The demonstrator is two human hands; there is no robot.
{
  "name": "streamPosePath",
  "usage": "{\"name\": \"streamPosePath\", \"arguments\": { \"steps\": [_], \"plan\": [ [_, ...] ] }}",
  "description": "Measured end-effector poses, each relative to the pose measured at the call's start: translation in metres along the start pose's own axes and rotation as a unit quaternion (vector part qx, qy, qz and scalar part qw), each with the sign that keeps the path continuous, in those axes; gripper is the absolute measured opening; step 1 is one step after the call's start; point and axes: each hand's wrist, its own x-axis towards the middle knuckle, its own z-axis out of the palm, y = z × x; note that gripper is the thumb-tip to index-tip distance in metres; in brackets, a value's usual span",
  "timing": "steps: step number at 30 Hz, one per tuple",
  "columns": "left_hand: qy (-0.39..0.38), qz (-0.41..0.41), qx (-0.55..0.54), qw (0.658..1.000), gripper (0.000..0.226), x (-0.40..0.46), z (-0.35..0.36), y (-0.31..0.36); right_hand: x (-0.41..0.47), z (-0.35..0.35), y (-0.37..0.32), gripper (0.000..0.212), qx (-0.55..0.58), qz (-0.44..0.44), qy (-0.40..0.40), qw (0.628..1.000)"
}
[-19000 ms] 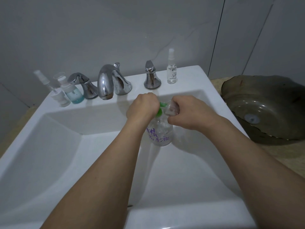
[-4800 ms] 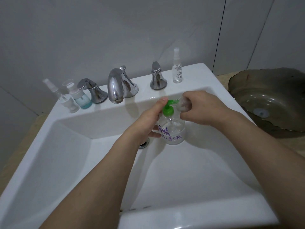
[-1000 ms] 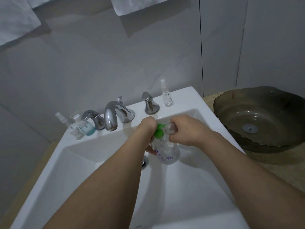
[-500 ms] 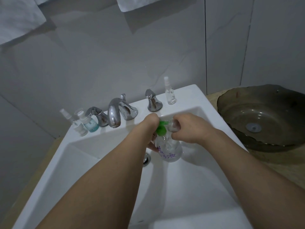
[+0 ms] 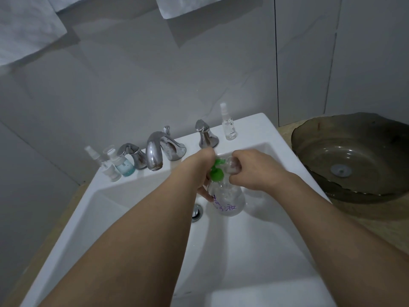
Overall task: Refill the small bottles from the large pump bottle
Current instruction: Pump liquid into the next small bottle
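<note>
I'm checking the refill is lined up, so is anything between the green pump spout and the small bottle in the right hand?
Nothing visible stands between them. The right hand holds the small bottle right up against the spout of the green pump, while the left hand rests on the pump bottle. Whether spout and opening touch cannot be told.

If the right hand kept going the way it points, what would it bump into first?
Probably the green pump head of the large pump bottle. The right hand points leftward, holding a small clear bottle right beside the nozzle. Beyond that is the left hand. Depth is hard to judge.
</note>
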Motion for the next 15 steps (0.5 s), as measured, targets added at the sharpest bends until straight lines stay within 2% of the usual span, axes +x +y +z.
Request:
{"name": "streamPosePath", "arguments": {
  "steps": [7,15],
  "plan": [
    [0.076,0.042,0.009,0.996,0.032,0.012,0.016,-0.003,0.000,0.002,0.003,0.025,-0.009,0.004,-0.020,1.000],
    [0.067,0.030,0.012,0.997,0.025,0.010,0.017,-0.006,0.003,0.003,0.003,0.027,-0.029,-0.004,-0.027,0.999]
  ]
}}
